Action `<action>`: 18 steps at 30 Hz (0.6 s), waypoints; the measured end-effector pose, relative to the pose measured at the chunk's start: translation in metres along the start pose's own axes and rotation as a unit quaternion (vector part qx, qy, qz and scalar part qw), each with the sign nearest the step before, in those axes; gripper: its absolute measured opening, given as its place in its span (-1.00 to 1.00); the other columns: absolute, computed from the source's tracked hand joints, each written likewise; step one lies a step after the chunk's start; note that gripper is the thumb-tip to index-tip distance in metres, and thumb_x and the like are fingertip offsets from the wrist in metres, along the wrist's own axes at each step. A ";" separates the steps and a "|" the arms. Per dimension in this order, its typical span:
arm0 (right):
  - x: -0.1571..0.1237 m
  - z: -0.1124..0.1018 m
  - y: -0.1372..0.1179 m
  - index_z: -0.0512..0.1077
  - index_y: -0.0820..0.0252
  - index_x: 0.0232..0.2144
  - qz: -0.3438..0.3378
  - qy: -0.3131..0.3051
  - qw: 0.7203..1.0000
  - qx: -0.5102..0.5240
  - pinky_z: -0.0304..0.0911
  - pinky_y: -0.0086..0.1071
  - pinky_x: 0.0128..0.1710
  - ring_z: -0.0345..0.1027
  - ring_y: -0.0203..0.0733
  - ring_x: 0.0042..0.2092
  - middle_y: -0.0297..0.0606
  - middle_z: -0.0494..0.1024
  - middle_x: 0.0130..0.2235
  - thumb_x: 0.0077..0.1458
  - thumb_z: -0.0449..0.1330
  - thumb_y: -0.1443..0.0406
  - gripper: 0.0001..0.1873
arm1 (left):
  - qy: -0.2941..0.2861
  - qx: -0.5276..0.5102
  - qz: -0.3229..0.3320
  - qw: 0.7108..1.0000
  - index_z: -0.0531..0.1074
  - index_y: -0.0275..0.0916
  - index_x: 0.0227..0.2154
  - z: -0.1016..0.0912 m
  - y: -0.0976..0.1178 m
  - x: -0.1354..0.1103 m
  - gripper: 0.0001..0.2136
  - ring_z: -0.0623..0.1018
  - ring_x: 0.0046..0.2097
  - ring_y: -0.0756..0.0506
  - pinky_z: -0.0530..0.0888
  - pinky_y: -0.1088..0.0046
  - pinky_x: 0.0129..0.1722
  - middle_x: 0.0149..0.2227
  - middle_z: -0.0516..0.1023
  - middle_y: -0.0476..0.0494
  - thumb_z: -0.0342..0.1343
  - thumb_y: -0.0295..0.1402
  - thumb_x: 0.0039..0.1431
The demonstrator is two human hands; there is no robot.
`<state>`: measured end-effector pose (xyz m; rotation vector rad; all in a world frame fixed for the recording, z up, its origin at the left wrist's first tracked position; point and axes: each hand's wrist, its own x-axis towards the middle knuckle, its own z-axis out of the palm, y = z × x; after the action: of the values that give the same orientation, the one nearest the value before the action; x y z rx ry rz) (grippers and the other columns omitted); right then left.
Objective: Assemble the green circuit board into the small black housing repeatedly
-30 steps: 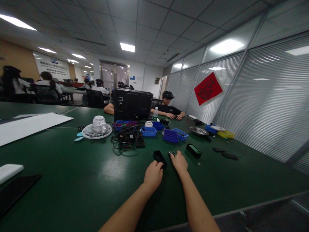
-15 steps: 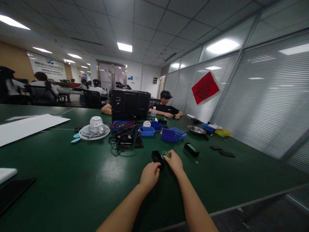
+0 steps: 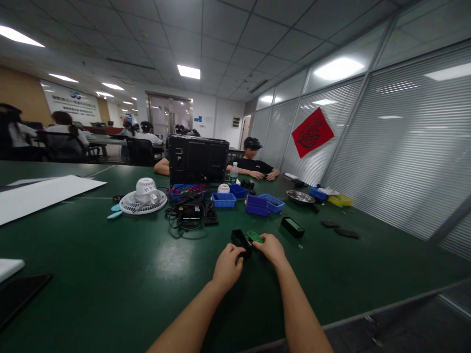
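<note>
My left hand point(image 3: 228, 264) is closed on the near end of a black plastic case point(image 3: 239, 239), an open-topped box on the green table. In my right hand point(image 3: 272, 248) is a green circuit board point(image 3: 253, 236), gripped by its near edge just right of the case. The board lies tilted, its face turned up. Whether it still touches the case or a wire joins them, I cannot tell. A second black case point(image 3: 292, 227) with a green board inside sits to the right. Near it lies a small pale ring point(image 3: 300, 246).
A white fan part point(image 3: 143, 198) and a tangle of black cables with a black box point(image 3: 189, 211) stand left. Blue bins point(image 3: 223, 200), a metal dish point(image 3: 300, 197) and a yellow tray point(image 3: 340, 200) line the back. A co-worker point(image 3: 257, 166) sits across the table point(image 3: 147, 284).
My right hand has shifted slightly right, and more of the green circuit board's face now shows. My left hand and the black case stay nearly in place.
</note>
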<state>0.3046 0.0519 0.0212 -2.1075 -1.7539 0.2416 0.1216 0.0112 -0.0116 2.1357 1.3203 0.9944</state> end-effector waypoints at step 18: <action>-0.017 0.016 -0.050 0.40 0.25 -0.21 -0.135 0.262 0.942 0.161 0.20 -0.40 -0.26 0.30 -0.22 -0.30 -0.22 0.40 -0.31 -0.03 0.06 0.14 -0.62 | 0.066 -0.046 -0.118 0.990 0.24 -0.22 -0.18 0.006 -0.012 0.006 -0.69 0.42 -0.26 0.01 0.29 0.54 -0.25 -0.31 0.44 -0.03 -0.10 -0.57 -0.04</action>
<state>0.2503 0.0456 0.0249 -1.5001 -1.5287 -0.1002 0.1210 0.0222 -0.0222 1.8216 1.5182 1.0877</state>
